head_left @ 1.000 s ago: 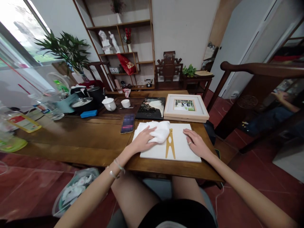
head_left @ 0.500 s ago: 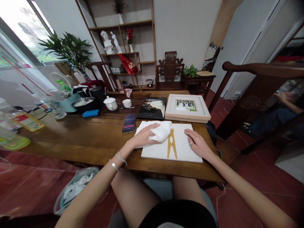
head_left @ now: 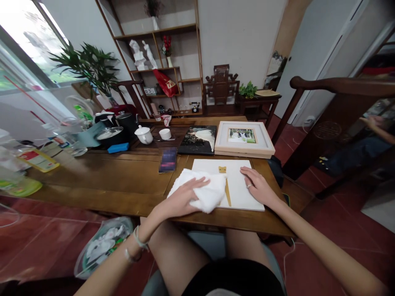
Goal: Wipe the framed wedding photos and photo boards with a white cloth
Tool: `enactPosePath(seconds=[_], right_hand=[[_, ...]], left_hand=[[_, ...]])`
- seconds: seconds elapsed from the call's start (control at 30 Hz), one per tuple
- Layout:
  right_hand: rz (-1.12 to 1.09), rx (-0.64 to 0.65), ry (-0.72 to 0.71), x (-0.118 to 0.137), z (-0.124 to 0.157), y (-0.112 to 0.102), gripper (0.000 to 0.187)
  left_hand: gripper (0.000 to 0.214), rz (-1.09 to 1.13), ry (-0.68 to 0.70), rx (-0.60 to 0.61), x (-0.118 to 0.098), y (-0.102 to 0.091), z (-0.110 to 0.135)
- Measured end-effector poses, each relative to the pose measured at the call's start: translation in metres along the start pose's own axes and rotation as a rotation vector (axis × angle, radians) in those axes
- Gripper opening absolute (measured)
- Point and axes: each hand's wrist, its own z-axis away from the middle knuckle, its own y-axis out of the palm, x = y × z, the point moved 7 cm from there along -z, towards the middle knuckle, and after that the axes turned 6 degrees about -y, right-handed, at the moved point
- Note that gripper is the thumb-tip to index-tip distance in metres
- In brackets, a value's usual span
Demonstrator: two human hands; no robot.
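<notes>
This looks like a home's sitting or tea room: the wooden tabletop (head_left: pixel 132 174) carries a lidded white pot (head_left: pixel 143 135) and a framed photograph (head_left: pixel 242 136); behind it stand a carved chair (head_left: pixel 221 88) and shelves (head_left: pixel 182 29) with white statuettes (head_left: pixel 138 57) and vases (head_left: pixel 169 62).

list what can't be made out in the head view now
In the head view:
Gold piece: middle, hidden by the white cloth.
Left hand: palm side, turned down onto the cloth.
Phone: screen, pixelated.
Bottle: label text, blurred.
Another person: mostly behind the chair.

White teapot (head_left: pixel 143 134) near blue block (head_left: pixel 118 148); plant (head_left: pixel 91 68) behind.
</notes>
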Motion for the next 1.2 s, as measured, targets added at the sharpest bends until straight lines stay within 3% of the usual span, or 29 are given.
enactPosePath(seconds=[0.07,0.17,0.4,0.53,0.67,0.8,0.97,1.07,1.2], right_hand=[[0.002,0.001,0.002,-0.001,0.0,0.001,0.038],[0.006,0.0,0.0,-0.001,-0.001,0.001,0.038],[0.035,0.021,0.003,0.002,-0.002,0.001,0.036],[0.039,0.014,-0.001,0.003,-0.002,-0.001,0.035],[0.036,0.019,-0.005,0.003,-0.002,-0.001,0.035],[0.034,0.023,-0.012,0.004,-0.003,-0.001,0.035],[0.036,0.028,-0.003,0.003,-0.003,0.0,0.035],[0.044,0.038,-0.006,0.004,-0.002,0.0,0.036],[0.048,0.037,-0.01,0.004,-0.002,0.0,0.035]], left_hand=[[0.039,0.004,0.019,0.019,-0.008,0.002,0.01],[0.037,0.045,-0.006,0.032,-0.001,0.003,0.007],[0.027,0.113,-0.18,0.004,0.056,-0.008,-0.062],[0.03,0.106,-0.205,-0.016,0.068,-0.015,-0.088],[0.026,0.011,-0.179,-0.032,0.054,-0.013,-0.077],[0.021,-0.075,-0.091,-0.044,0.019,0.001,-0.042],[0.038,-0.144,0.017,-0.026,-0.019,0.021,-0.002],[0.039,-0.187,0.029,-0.008,-0.023,0.024,0.003],[0.033,-0.232,0.018,0.031,-0.009,0.018,-0.018]])
